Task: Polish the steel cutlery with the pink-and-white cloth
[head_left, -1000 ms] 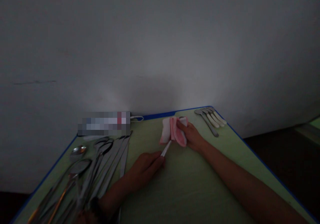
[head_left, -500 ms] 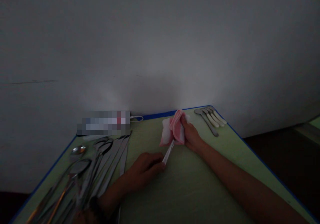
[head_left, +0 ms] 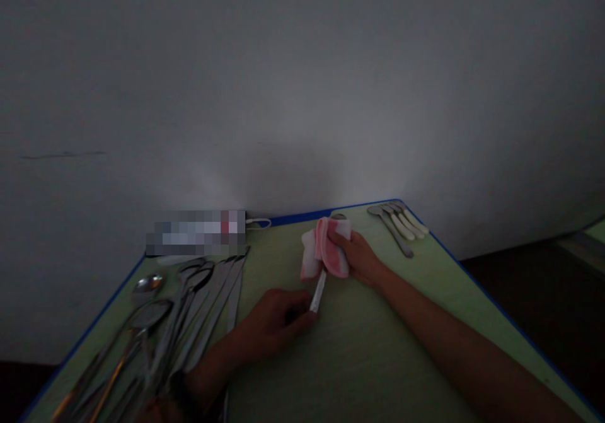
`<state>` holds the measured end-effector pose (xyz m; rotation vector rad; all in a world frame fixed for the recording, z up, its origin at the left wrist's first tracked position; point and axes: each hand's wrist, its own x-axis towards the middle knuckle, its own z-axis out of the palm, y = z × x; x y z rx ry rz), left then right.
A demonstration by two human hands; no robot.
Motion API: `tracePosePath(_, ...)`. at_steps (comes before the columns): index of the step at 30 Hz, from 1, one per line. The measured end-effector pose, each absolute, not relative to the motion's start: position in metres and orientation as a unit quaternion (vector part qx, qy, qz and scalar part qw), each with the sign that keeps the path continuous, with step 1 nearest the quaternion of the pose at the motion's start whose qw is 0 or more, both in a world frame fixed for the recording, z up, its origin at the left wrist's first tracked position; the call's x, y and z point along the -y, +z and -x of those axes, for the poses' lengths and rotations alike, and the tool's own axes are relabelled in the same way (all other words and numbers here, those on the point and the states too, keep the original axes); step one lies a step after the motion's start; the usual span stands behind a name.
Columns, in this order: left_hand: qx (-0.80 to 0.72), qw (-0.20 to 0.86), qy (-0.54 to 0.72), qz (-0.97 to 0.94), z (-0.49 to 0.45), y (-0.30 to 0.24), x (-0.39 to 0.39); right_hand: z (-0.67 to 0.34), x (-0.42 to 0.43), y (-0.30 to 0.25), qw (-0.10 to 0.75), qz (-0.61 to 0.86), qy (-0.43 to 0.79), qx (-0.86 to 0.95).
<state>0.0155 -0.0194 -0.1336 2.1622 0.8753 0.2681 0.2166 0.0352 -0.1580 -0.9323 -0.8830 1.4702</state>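
My left hand [head_left: 276, 322] is closed on the white handle of a utensil [head_left: 317, 290], low over the green table [head_left: 359, 347]. The utensil's far end is wrapped in a pink and white cloth [head_left: 324, 254]. My right hand [head_left: 362, 258] grips that cloth around the utensil, fingers folded over it. The utensil's head is hidden inside the cloth.
Many metal spoons and knives [head_left: 189, 312] lie spread at the left of the table. Several spoons with white handles [head_left: 399, 222] lie at the far right corner. A blurred box [head_left: 196, 232] with a cable sits at the back edge by the wall.
The cloth in my right hand slid up toward the far end of the utensil, then came back down and a little left. My left hand shifted slightly nearer with the handle.
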Motion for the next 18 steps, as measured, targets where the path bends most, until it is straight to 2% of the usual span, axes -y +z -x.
tracePosePath(18, -0.408, 0.374, 0.117, -0.824, -0.022, -0.133, 0.017, -0.2217, -0.029, -0.1532, 0.476, 0.448, 0.533, 0.537)
